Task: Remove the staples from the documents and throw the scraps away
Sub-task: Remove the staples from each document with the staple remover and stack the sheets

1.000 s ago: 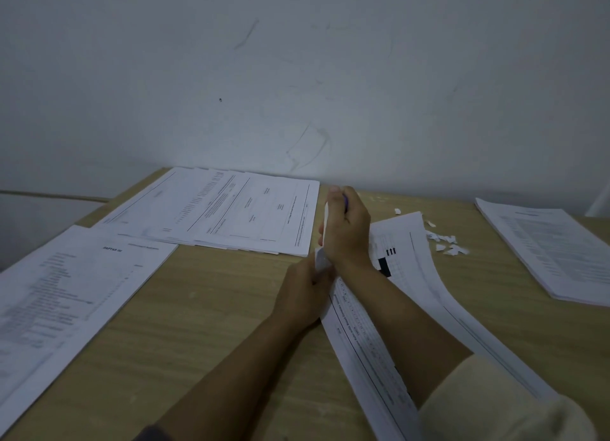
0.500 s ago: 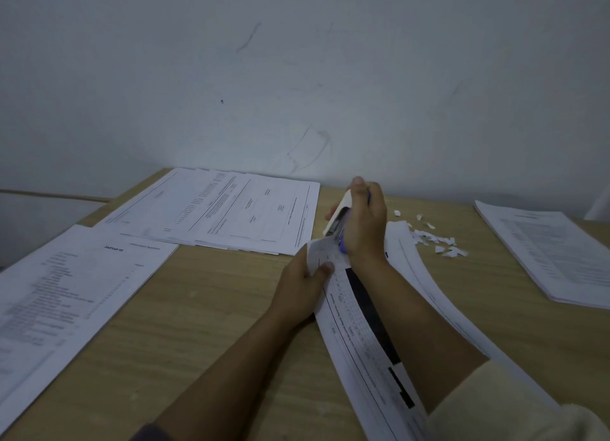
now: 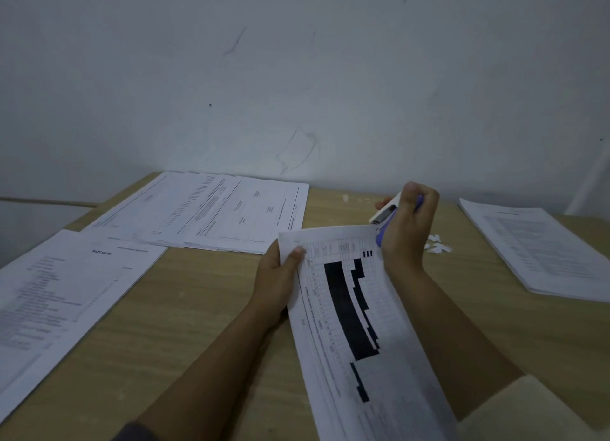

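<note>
At the far left a printed sheet [image 3: 62, 295] lies flat on the wooden surface [image 3: 185, 312], its near edge running out of view. Just beyond it, against the wall [image 3: 297, 77], a fanned stack of pages [image 3: 211, 214] lies spread out, its front edge close to the first sheet's far corner.

In the middle the left hand [image 3: 279, 280] grips the upper left corner of the document [image 3: 359, 325], thumb on top and fingers [image 3: 269, 259] curled shut underneath. This document (a table with heavy black bars down its centre) slants from that corner down toward the lower right, passing between the 2 forearms.

The right hand [image 3: 409, 229] is closed in a fist around a white and purple stapler [image 3: 386, 217], held above the document's upper right corner; whether its tip touches the paper cannot be told. A cream sleeve [image 3: 528, 411] covers the right arm at the bottom edge.

Just right of that hand small white paper scraps [image 3: 437, 244] are scattered on the surface. Farther right, well apart from them, a thicker stack of papers [image 3: 541, 249] lies flat.
</note>
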